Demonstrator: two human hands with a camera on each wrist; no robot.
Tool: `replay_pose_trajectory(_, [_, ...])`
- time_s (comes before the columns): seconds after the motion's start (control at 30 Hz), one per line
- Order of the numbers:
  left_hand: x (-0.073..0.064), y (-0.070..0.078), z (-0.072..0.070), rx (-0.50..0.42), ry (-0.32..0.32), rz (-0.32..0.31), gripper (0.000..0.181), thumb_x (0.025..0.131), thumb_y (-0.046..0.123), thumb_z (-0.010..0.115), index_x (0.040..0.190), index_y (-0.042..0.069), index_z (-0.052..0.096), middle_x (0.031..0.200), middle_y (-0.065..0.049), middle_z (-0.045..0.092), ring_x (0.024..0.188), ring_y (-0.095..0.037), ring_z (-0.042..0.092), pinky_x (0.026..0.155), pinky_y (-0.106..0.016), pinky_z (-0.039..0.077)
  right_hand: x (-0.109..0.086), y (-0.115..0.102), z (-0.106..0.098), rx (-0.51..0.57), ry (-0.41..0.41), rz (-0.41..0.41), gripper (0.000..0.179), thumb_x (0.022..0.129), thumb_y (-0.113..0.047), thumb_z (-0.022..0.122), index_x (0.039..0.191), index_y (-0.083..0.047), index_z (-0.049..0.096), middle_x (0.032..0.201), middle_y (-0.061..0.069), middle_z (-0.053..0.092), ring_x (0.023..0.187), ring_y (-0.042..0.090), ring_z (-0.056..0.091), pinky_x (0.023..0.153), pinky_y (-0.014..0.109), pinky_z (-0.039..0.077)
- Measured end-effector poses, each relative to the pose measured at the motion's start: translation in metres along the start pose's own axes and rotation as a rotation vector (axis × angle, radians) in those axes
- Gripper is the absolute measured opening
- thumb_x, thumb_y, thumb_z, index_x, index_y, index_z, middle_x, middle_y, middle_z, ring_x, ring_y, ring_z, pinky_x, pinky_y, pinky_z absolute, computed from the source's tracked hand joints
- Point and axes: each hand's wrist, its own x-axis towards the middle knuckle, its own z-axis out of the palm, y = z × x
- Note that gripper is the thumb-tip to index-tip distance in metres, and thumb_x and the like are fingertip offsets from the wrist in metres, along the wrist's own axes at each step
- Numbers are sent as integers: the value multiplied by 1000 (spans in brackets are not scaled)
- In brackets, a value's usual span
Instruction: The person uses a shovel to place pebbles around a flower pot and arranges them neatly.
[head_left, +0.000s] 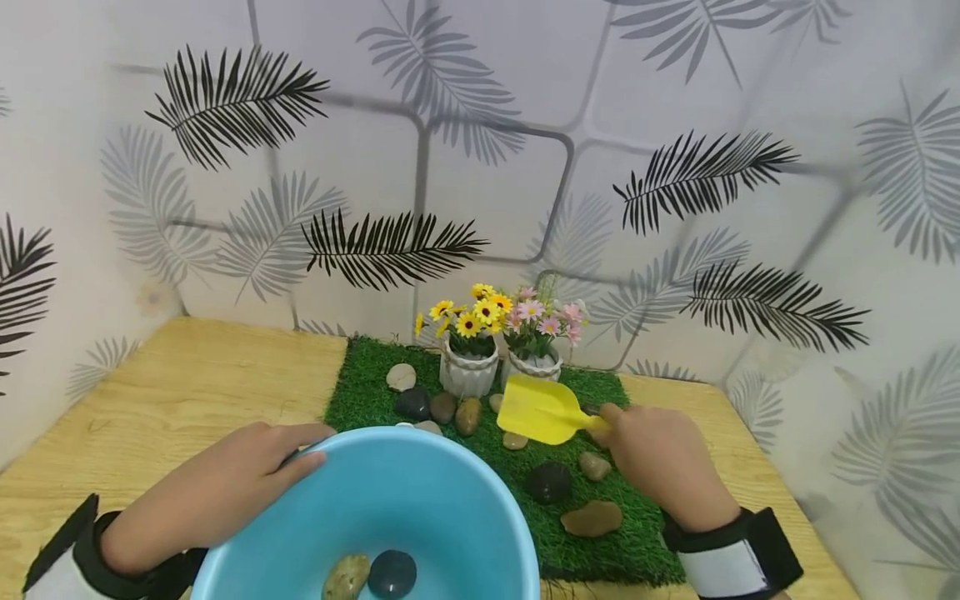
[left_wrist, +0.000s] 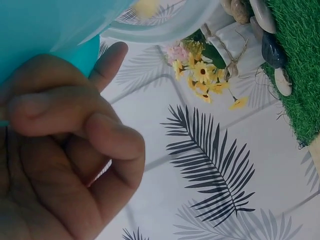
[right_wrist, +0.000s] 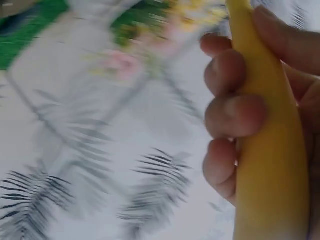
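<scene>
A light-blue basin [head_left: 504, 500] fills the lower middle of the head view, tilted so that its inside shows. Inside it lie a mottled tan stone [head_left: 346, 577] and a dark stone [head_left: 392, 574]. My left hand [head_left: 236, 479] grips the basin's rim at the left, fingers curled under it in the left wrist view. In my right hand [head_left: 663, 454] is a yellow toy shovel [head_left: 542, 410], its blade pointing left above the grass mat. The right wrist view shows the fingers wrapped around the yellow handle [right_wrist: 270, 150].
Several stones, among them a black one [head_left: 550, 482] and a flat brown one [head_left: 592, 518], lie on the green grass mat [head_left: 637, 550]. Pots of yellow flowers [head_left: 469, 371] and pink flowers [head_left: 542, 323] stand at its back. A leaf-patterned wall rises behind the wooden table [head_left: 225, 375].
</scene>
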Motion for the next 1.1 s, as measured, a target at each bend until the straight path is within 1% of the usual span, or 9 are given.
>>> replay_pose_trajectory(0.1, [1, 1, 0, 6, 3, -7, 37, 99, 45, 39, 124, 23, 55, 103, 12, 65, 85, -1, 62, 69, -26, 49, -5, -7, -26, 65, 194, -28, 34, 95, -44, 51, 81, -14, 58, 51, -8, 36, 42, 5, 24, 40, 20, 17])
replay_pose_trajectory(0.23, [3, 3, -1, -8, 2, -16, 35, 99, 42, 42, 123, 21, 56, 98, 11, 65, 80, 0, 61, 66, -23, 49, -13, -22, -65, 175, 415, -140, 57, 98, -54, 23, 88, -18, 66, 56, -11, 48, 44, 2, 31, 43, 18, 24])
replay_pose_trajectory(0.3, [5, 5, -2, -13, 6, -25, 33, 100, 40, 43, 122, 20, 57, 95, 10, 65, 77, 1, 61, 64, -22, 49, -16, -32, -80, 223, 446, -221, 48, 98, -51, 34, 91, -20, 70, 62, -11, 56, 47, 2, 39, 46, 18, 32])
replay_pose_trajectory(0.4, [8, 8, -2, -4, 14, -40, 34, 99, 38, 44, 125, 19, 56, 95, 9, 65, 78, -1, 61, 65, -23, 50, -15, -50, -94, 233, 424, -368, 26, 86, -46, 62, 89, -22, 71, 70, -11, 63, 54, 3, 52, 51, 19, 42])
replay_pose_trajectory(0.5, [10, 11, -2, 12, 25, -41, 35, 99, 37, 45, 127, 18, 55, 103, 6, 66, 86, -7, 64, 70, -29, 52, -11, -68, -96, 157, 353, -509, 22, 71, -38, 78, 85, -25, 67, 71, -11, 59, 58, 4, 51, 54, 19, 37])
replay_pose_trajectory(0.6, [12, 16, -2, 17, 19, -39, 35, 99, 36, 45, 128, 19, 55, 104, 6, 66, 90, -9, 64, 71, -31, 52, -5, -83, -91, 50, 344, -618, 18, 77, -30, 74, 74, -26, 57, 65, -10, 48, 57, 6, 36, 59, 24, 24])
replay_pose_trajectory(0.73, [16, 27, -3, 4, -7, -1, 33, 100, 38, 43, 125, 22, 56, 93, 9, 65, 78, -2, 62, 65, -24, 49, -1, -99, -79, -28, 364, -685, 38, 83, -21, 68, 58, -25, 40, 57, -6, 29, 60, 10, 15, 64, 30, 18])
replay_pose_trajectory(0.87, [20, 39, -4, 3, -22, 16, 32, 100, 38, 43, 124, 23, 57, 90, 11, 65, 76, 1, 61, 66, -24, 49, -1, -109, -69, -66, 291, -725, 46, 78, -23, 73, 50, -25, 36, 51, -6, 27, 52, 10, 18, 58, 26, 26])
replay_pose_trajectory(1.1, [21, 49, -4, 46, -8, -4, 31, 99, 35, 46, 125, 23, 58, 89, 11, 66, 76, 0, 60, 68, -26, 49, -1, -113, -65, -82, 101, -803, 39, 83, -28, 69, 51, -28, 46, 51, -8, 36, 49, 10, 22, 54, 26, 17])
